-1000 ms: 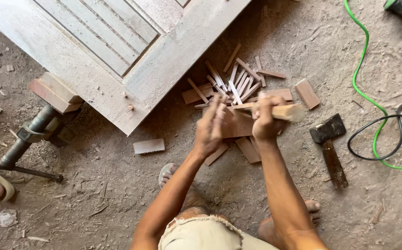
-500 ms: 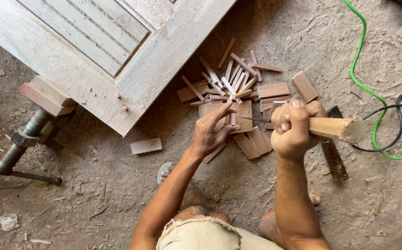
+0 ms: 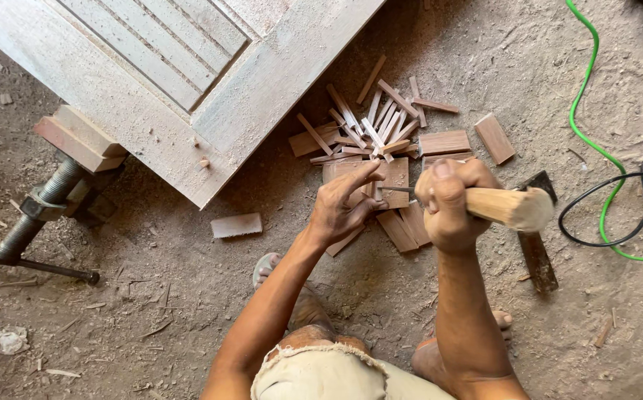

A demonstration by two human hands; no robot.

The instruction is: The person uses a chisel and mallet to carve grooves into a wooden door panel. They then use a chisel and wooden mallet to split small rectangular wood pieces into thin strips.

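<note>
— What is the right hand (image 3: pixel 446 201) holding?

— Its fingers are wrapped tight round the pale round wooden handle of a tool (image 3: pixel 505 207), and a thin metal blade (image 3: pixel 397 190) sticks out of the fist toward the left hand. The handle's butt end points right, over the dirt floor (image 3: pixel 188 311).

— And the left hand (image 3: pixel 345 205)?

— It rests on a flat brown wooden block (image 3: pixel 395 172) lying on the floor, fingers pressed together around something small at the blade's tip; I cannot tell what it pinches.

— What lies around them?

— Just beyond the hands, a heap of thin split wooden slivers (image 3: pixel 369 126) and short flat brown offcuts (image 3: pixel 444 141). A dark hatchet with a wooden handle (image 3: pixel 537 248) lies on the floor under the tool's butt. Farther right, a bright green cable (image 3: pixel 586 141) and a black cable (image 3: pixel 617 215) loop together. To the upper left, a large grey panelled wooden door (image 3: pixel 158 96) sits clamped by a rusty metal bar clamp (image 3: pixel 36 215), and one small offcut (image 3: pixel 236 224) lies alone near its corner.
</note>
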